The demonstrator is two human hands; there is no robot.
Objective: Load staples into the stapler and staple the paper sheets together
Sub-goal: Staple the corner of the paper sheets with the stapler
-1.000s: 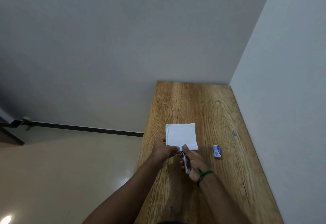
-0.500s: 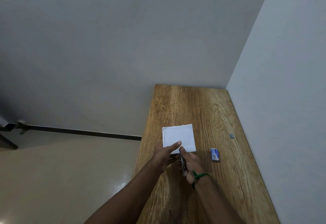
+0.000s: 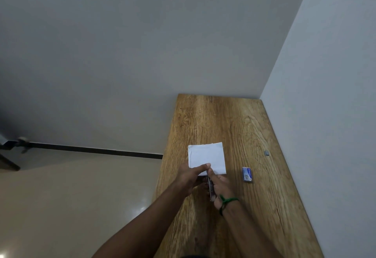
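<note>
Wooden table (image 3: 244, 127), left edge: left grip (image 3: 189, 176) tight on paper (image 3: 206, 156), right grip (image 3: 220, 186) on stapler (image 3: 211, 190).

Both forearms stretched forward, hands side by side. Left hand (image 3: 192, 176) pinched paper (image 3: 206, 159), thumb straight on top. Right hand (image 3: 220, 185) gripped stapler (image 3: 211, 189), fingers curled, one finger pointed forward.

Wooden table (image 3: 234, 123), grey wall (image 3: 142, 54), beige floor (image 3: 71, 207)

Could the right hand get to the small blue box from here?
Probably yes: the blue box lies on the table just right of the right hand, nothing between, but that hand grips the stapler.
</note>
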